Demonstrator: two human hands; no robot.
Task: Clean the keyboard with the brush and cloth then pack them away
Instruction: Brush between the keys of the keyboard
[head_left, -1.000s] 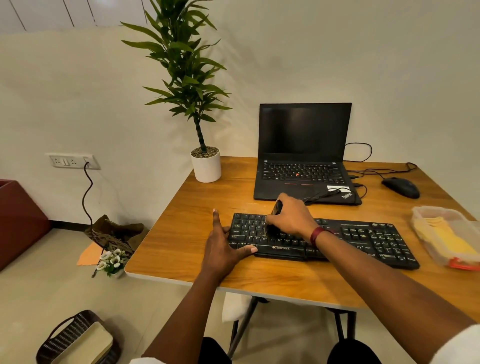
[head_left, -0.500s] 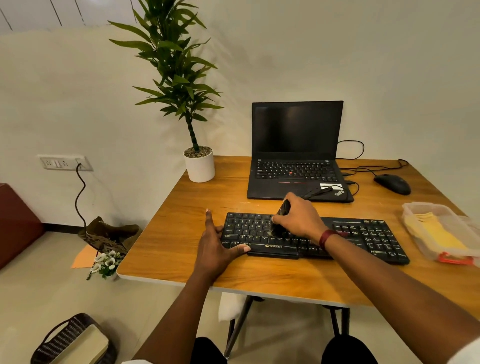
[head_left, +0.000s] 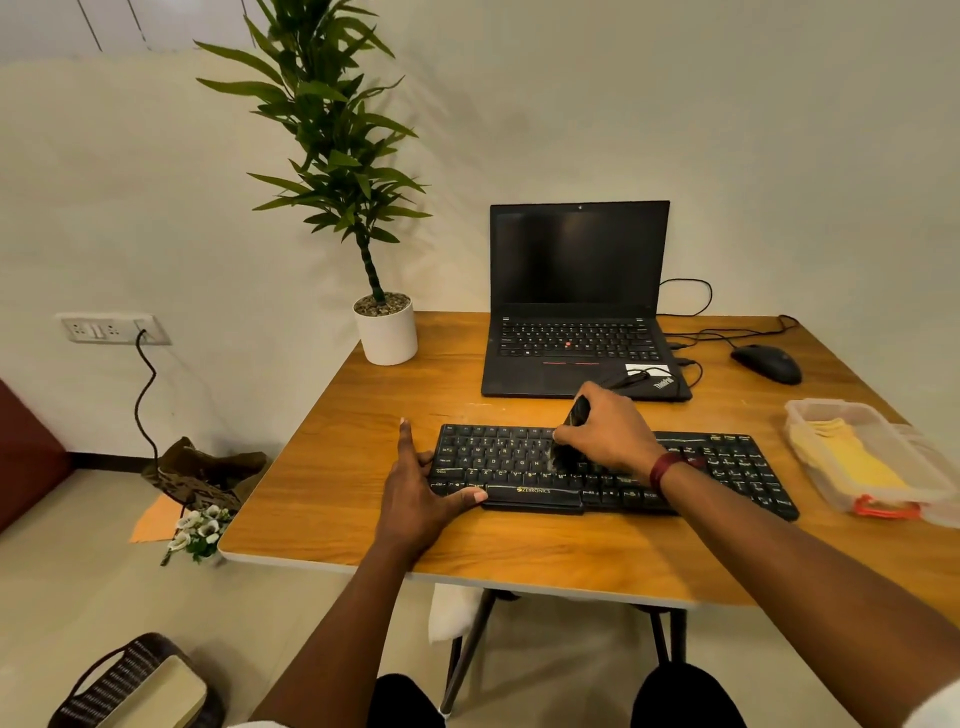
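A black keyboard (head_left: 727, 467) lies near the front of the wooden table (head_left: 337, 519). My right hand (head_left: 610, 434) grips a small black brush (head_left: 571, 431), whose bristles touch the keys near the keyboard's middle. My left hand (head_left: 418, 486) lies at the keyboard's left end, fingers straight along the edge and thumb pressed on the front edge. A clear plastic box (head_left: 810, 415) at the table's right edge holds a yellow cloth (head_left: 852, 460).
An open black laptop (head_left: 576, 312) stands behind the keyboard, a mouse (head_left: 766, 362) and cables to its right. A potted plant (head_left: 384, 327) sits at the back left corner. On the floor lie a bag, flowers and a basket (head_left: 130, 686).
My right hand with the brush has moved a little to the right along the keys. My left hand has stayed at the keyboard's left end. The camera has shifted slightly.
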